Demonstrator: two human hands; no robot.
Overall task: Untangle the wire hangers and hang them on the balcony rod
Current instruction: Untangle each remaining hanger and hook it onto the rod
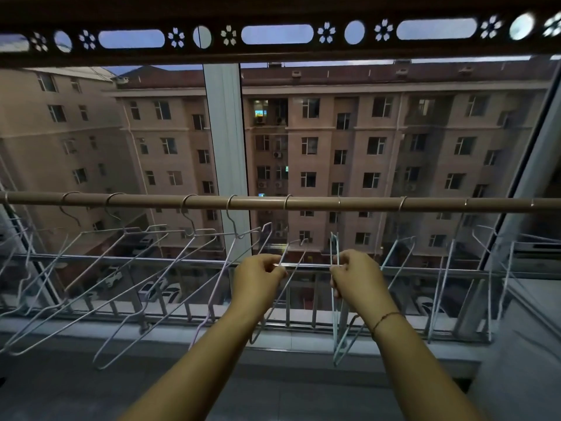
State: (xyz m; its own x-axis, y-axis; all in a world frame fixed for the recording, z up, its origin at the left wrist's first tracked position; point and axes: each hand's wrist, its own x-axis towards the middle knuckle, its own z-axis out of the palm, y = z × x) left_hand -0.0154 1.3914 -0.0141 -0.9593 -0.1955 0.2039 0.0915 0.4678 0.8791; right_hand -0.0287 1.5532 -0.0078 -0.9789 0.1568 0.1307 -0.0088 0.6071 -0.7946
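A tan balcony rod (425,205) runs across the view at mid height. Several thin wire hangers hook over it, spread from the far left to the right. My left hand (258,276) is pinched on the wire of a pale hanger (291,268) whose hook sits on the rod near the middle. My right hand (353,276) grips a light blue hanger (337,338) that hangs almost edge-on just right of it. The two hands are about a hand's width apart below the rod. A thin bracelet circles my right wrist.
A metal railing (151,262) runs behind the hangers, with a tiled ledge (288,338) below it. A window post (226,132) stands behind the rod. A dark patterned beam (273,53) spans the top. A grey wall or unit (522,344) rises at the right.
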